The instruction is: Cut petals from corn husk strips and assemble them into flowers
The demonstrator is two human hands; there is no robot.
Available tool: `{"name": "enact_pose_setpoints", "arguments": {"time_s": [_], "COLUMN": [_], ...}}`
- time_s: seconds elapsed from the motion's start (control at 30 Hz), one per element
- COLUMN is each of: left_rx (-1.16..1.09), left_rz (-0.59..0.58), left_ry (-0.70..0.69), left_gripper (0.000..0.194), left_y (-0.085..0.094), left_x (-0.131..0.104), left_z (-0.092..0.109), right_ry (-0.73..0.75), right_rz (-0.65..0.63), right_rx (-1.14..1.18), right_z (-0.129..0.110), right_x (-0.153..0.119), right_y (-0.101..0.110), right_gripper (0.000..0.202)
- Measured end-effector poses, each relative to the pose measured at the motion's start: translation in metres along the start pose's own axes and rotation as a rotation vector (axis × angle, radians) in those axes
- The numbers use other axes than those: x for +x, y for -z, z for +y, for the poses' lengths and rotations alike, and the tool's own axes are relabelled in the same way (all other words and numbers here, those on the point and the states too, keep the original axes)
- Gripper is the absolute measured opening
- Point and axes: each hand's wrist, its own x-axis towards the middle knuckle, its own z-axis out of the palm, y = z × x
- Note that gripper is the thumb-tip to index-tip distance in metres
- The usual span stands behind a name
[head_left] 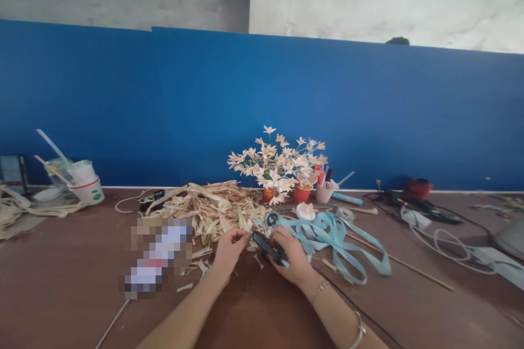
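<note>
Low over the brown table (254, 316), my right hand (290, 251) is wrapped round a black glue gun (268, 248), its front end pointing left. A dark cord trails from under that wrist toward the lower right. Thumb and fingers of my left hand (230, 251) are pinched together just left of the glue gun's tip; what lies between them is too small to name. Behind both hands spreads a heap of dry pale husk strips (221, 207). Light-blue ribbon (331, 237) lies in loose loops to the right of my right hand.
Pale handmade flowers (272, 163) stand in small red pots (303, 193) by the blue partition (262, 92). A blurred-out phone-like object (158, 259) lies left. A white cup (88, 191) stands far left. A thin stick (409, 267) and tangled cables (442, 242) lie right.
</note>
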Motion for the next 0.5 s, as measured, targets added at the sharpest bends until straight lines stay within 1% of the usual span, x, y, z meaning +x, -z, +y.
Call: {"name": "enact_pose_setpoints", "arguments": {"time_s": [0.3,0.5], "left_rx": [-0.005,-0.022], "left_rz": [-0.009,-0.014], "left_ry": [0.022,0.001], "left_gripper": [0.032,0.031], "left_y": [0.0,0.0001], "left_x": [0.0012,0.0017], "left_z": [-0.0021,-0.0015], "right_ry": [0.01,0.007], "right_rz": [0.014,0.011], "right_rx": [0.012,0.014], "right_z": [0.0045,0.0049], "right_x": [0.0001,-0.0004], "right_y": [-0.0025,-0.0024], "right_gripper": [0.014,0.014]}}
